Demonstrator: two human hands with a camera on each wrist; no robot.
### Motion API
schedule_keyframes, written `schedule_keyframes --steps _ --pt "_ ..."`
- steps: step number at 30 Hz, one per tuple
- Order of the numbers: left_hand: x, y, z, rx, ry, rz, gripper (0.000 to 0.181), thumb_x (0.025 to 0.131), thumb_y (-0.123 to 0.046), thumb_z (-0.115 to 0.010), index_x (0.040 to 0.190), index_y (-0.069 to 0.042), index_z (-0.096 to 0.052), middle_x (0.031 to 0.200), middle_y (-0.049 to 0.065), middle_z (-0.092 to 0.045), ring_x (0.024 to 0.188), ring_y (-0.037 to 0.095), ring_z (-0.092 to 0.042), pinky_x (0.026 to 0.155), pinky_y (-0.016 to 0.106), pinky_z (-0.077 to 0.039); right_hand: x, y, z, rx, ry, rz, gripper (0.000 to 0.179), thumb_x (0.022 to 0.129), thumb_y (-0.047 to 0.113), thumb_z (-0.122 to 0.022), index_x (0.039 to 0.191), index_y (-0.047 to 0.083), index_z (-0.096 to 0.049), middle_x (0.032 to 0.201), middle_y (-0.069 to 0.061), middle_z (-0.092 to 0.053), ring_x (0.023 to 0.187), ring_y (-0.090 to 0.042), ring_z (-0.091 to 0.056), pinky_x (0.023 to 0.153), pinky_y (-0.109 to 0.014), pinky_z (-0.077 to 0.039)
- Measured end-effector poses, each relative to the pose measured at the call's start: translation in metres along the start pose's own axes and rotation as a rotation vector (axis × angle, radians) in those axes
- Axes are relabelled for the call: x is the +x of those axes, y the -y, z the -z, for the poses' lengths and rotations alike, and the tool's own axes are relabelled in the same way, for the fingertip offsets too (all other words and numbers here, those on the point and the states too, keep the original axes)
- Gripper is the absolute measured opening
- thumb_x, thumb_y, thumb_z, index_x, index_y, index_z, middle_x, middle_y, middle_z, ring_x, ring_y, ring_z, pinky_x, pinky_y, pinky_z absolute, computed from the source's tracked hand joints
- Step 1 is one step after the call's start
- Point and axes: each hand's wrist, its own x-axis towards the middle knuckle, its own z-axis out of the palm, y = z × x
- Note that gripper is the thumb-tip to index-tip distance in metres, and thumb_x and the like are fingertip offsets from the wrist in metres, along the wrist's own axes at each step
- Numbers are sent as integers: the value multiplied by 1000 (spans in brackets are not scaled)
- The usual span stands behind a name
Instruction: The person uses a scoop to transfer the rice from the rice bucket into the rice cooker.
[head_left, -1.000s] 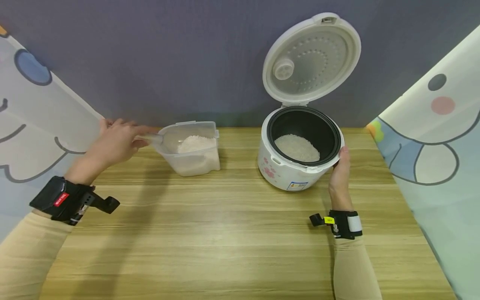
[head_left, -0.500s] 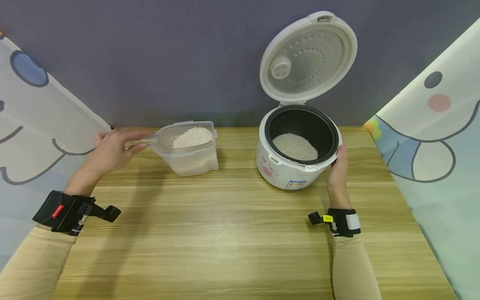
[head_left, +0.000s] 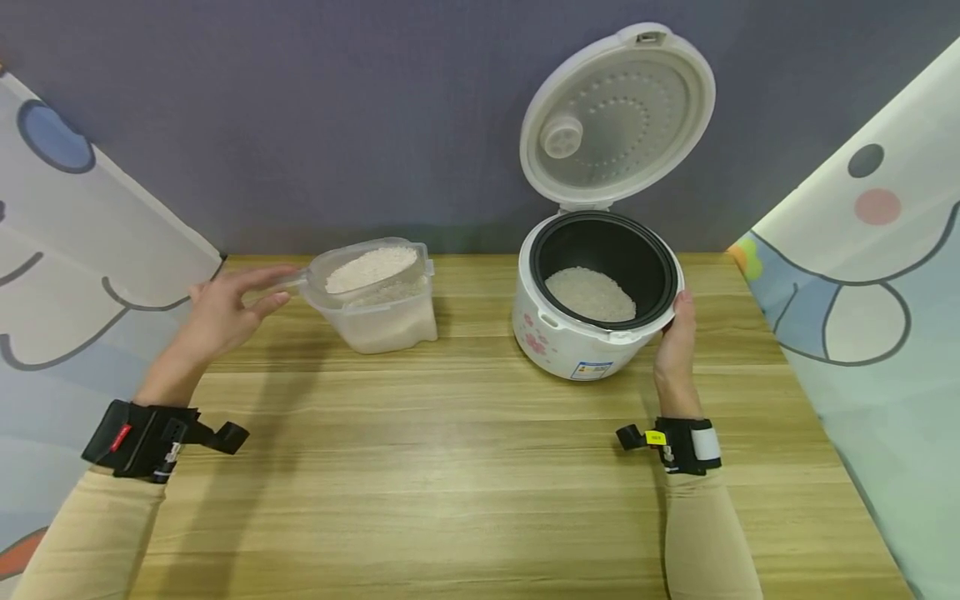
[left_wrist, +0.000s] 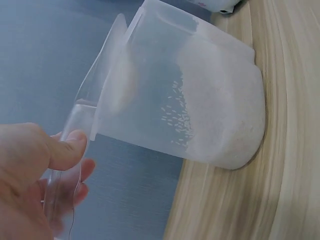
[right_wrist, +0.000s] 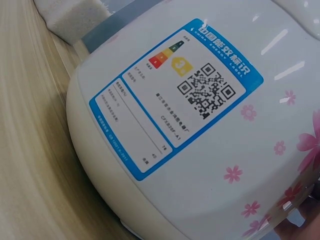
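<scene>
My left hand (head_left: 225, 312) pinches the handle of a clear plastic scoop (left_wrist: 82, 117) between thumb and fingers. White rice fills the scoop, and its bowl lies at the open top of a translucent rice container (head_left: 390, 327). More rice lies inside that container, as the left wrist view shows. To the right stands a white rice cooker (head_left: 551, 346) with its lid (head_left: 652, 142) raised. Rice covers part of the bottom of its black inner pot (head_left: 637, 250). My right hand (head_left: 677, 354) grips the cooker's right side by the rim; most of its fingers are hidden.
Container and cooker stand apart on a wood-grain table (head_left: 450, 467), near a grey back wall (head_left: 337, 125). Cartoon-printed panels flank the table. The raised lid leans back toward the wall. An energy label (right_wrist: 175, 100) is on the cooker's front.
The scoop has levelled and risen within the container, now heaped with rice. My left hand has shifted slightly, its wrist lower and further right. The right hand keeps its place on the cooker.
</scene>
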Motion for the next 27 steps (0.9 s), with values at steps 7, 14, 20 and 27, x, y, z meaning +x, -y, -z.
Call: schedule_keyframes --steps 7,14,20,27 --pt "-3 3 -4 -84 -23 27 40 99 -2 -66 138 0 -63 139 32 -58 132 60 -43 109 76 6 -1 1 0 -6 5 9 51 112 30 -30 150 5 -52 146 -5 -55 139 -18 -45 114 -22 -32" --pt "-3 1 -8 -57 -60 21 38 97 -1 -68 136 1 -64 133 32 -61 125 60 -48 106 75 1 -1 2 1 -16 4 2 51 112 30 -30 151 5 -51 147 -6 -55 139 -18 -45 114 -23 -31" --pt "2 -16 -6 -56 -57 41 40 100 -5 -67 139 -4 -64 136 28 -62 127 57 -51 103 71 0 -1 3 3 -35 14 -3 52 112 31 -29 153 4 -48 150 -8 -52 140 -17 -44 116 -25 -30" --pt "13 -47 -7 -50 -74 50 41 101 -8 -66 141 -8 -63 136 28 -62 126 57 -50 103 71 -5 -1 3 2 -45 25 -3 52 112 31 -30 153 5 -48 152 -9 -51 140 -17 -43 117 -27 -29"
